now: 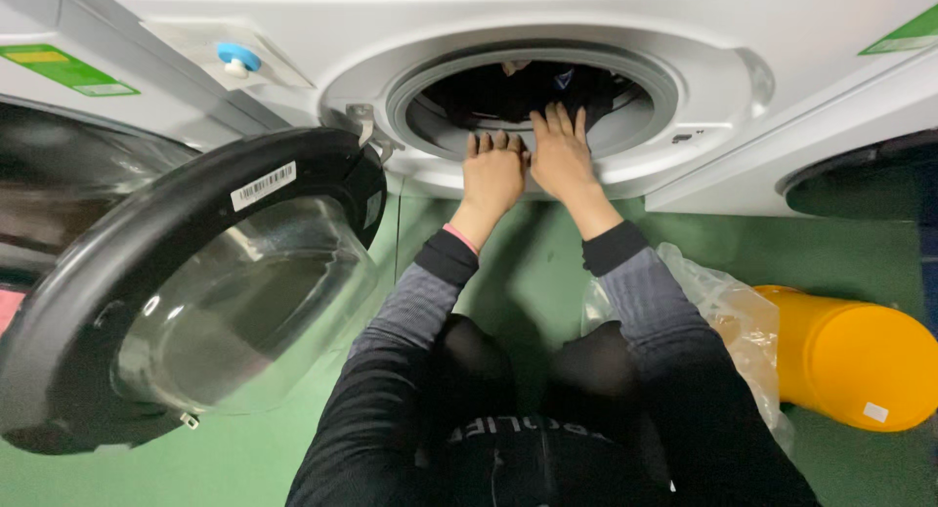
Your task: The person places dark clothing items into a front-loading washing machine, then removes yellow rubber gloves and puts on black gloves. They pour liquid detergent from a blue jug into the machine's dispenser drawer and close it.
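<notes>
You kneel on a green floor (860, 253) at the washing machine (547, 19). Your left hand (491, 175) and right hand (561, 155) lie flat and loose at its opening, by the dark clothes (508, 92). Green stickers (66, 69) sit beside the opening; a white striped sticker (262, 186) is on its door (195, 282).

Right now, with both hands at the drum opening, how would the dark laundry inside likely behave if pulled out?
The dark laundry lies bunched and folded in the drum, so it is probably floppy and would drape and sag. The right hand presses flat on it, suggesting soft give. It seems unlikely to roll; whether it is wet and heavy cannot be told.
</notes>
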